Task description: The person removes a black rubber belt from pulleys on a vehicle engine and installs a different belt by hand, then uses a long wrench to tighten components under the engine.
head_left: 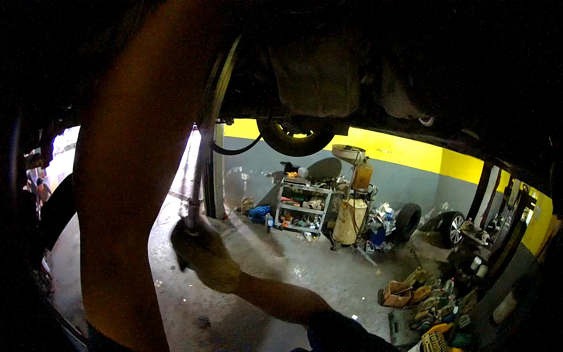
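My left forearm rises large and dark along the left side and runs up past the top edge; its hand is not in view. From the lower edge my right arm reaches inward, and my right hand (202,255) is in deep shadow left of the middle. Its fingers look curled around a dark, upright, rod-like thing (192,214), whose kind I cannot make out. Overhead hangs the dark underside of a vehicle (316,76), with a wheel (299,141) below it. A dark hose (237,151) loops down beside that wheel.
A grey shelf cart (302,205) with tools and parts stands by the wall. Right of it are an oil drainer (352,220), a loose tire (407,222) and a wheel with a rim (453,229). Bottles and a cardboard box (397,293) crowd the lower right floor.
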Tool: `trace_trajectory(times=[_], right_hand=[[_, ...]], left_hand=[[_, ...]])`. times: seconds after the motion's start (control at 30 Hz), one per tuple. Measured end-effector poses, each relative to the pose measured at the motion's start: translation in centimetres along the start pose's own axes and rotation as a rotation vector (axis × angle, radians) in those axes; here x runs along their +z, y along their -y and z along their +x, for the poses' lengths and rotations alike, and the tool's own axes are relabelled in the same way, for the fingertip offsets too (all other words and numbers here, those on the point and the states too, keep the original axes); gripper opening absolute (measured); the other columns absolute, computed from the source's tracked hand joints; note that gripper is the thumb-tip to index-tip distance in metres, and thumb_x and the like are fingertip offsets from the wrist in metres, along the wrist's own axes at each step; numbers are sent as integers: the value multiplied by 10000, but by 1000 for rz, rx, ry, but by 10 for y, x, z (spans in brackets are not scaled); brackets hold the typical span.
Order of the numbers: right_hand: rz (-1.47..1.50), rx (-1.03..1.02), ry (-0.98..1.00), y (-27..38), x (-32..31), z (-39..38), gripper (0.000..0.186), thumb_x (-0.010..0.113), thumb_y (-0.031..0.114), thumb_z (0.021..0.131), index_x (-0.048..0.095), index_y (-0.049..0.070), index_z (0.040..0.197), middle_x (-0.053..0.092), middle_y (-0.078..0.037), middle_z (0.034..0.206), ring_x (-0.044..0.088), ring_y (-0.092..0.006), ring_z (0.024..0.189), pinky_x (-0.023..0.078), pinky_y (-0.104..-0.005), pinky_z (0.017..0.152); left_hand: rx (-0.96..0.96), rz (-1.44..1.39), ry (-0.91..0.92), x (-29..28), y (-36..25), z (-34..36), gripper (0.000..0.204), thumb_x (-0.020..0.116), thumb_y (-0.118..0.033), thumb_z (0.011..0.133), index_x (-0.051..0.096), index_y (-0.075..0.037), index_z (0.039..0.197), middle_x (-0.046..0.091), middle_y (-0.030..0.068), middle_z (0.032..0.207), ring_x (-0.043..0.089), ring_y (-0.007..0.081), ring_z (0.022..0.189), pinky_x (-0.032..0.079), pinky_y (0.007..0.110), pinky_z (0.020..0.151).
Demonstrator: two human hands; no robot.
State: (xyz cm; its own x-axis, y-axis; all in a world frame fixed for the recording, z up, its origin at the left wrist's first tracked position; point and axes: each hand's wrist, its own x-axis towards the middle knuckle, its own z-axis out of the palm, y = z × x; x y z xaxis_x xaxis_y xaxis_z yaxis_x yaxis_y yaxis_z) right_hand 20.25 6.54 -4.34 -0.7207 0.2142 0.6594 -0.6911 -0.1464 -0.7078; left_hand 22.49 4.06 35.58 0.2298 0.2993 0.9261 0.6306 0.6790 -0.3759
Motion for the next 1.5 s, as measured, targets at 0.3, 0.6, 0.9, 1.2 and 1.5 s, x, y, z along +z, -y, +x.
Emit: trace_trajectory(times=[0.3,0.6,0.9,1.2,1.5], right_hand=[[-277,101,-142,41,-6,-52,195,567,272,1011,504,88,1018,476,6,688,461,-86,530,408,-256,465],[-229,154,-165,40,8,-56,147,590,211,995,510,92,1029,495,-13,735,471,-102,572,402,-271,478],[-202,121,-163,37,14,-59,150,586,222,997,499,100,980,482,4,705,453,-86,538,392,-261,461],[-186,129,-181,41,17,-59,167,596,260,995,502,123,983,471,25,679,443,-67,509,382,-245,437],[-189,166,-165,47,14,-60,122,584,175,995,524,74,1028,497,-15,716,453,-93,551,393,-257,485]], left_hand=[[-420,-716,-265,113,-1,-40,386,444,-194,1010,565,13,1313,582,227,1296,592,333,1143,485,436,961],[-613,-1043,-1,151,18,-33,627,483,-488,944,513,-49,1391,503,236,1399,524,338,1264,444,434,1026],[-584,-1044,-21,144,18,-38,590,455,-460,957,515,-65,1391,521,240,1370,535,356,1240,451,445,1009],[-563,-1042,-47,142,6,-40,556,427,-433,970,516,-80,1391,539,243,1340,546,373,1215,458,457,992],[-534,-1048,-110,148,0,-41,525,400,-406,983,517,-96,1390,556,247,1311,556,391,1191,465,468,974]])
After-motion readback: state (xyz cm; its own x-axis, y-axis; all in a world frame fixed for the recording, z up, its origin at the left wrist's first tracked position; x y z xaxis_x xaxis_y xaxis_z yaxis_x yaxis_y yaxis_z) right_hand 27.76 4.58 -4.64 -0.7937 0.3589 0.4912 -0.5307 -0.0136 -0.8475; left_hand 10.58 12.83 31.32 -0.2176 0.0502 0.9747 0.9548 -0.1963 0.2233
